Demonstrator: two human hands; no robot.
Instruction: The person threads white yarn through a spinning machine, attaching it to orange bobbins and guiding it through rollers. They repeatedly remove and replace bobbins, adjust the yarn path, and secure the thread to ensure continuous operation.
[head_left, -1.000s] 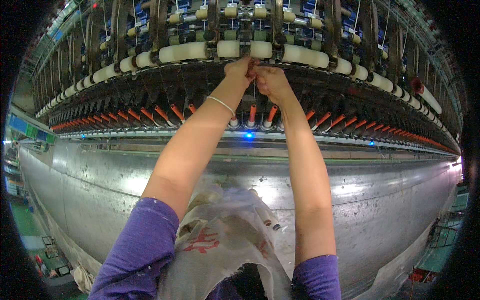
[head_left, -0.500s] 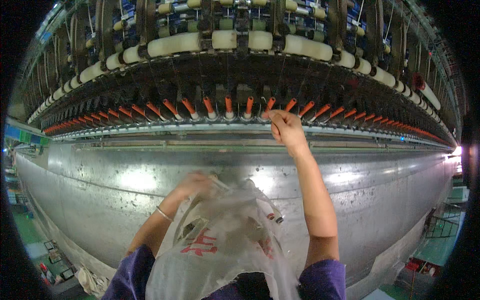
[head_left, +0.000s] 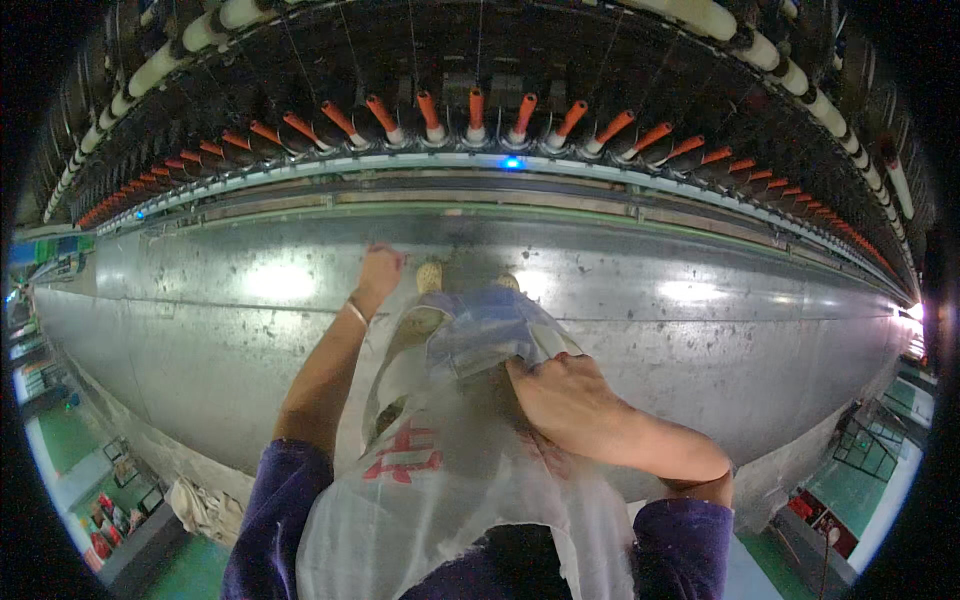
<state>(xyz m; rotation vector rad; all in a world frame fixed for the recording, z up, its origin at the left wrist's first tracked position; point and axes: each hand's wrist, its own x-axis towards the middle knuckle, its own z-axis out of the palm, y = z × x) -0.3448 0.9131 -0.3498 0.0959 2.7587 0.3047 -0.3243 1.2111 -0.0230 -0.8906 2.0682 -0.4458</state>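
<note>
Over the metal floor plates, my left hand (head_left: 380, 272) hovers with its fingers curled in, a pale band on the wrist. Whatever it may hold is too small to make out. My right hand (head_left: 565, 392) is at the upper part of the whitish translucent apron (head_left: 470, 490) on my front, its fingertips hidden in a fold or pocket opening. Red markings show on the apron. Ahead runs a long spinning frame, with a row of orange-topped spindle tubes (head_left: 476, 105) standing on its rail; neither hand touches them. Fine threads rise from the tubes.
White rollers (head_left: 700, 15) curve above the spindles. A blue light (head_left: 512, 163) glows on the metal rail (head_left: 400, 160). Two yellowish speckled rounded shapes (head_left: 429, 278) show beyond the apron. Pale cloth (head_left: 205, 510) lies at lower left, and red items (head_left: 105, 525) beside it.
My right hand has left the spindle tubes and come down to the apron. My left hand has moved up and slightly left. The view has tipped downward, and a blue light shows on the rail.
</note>
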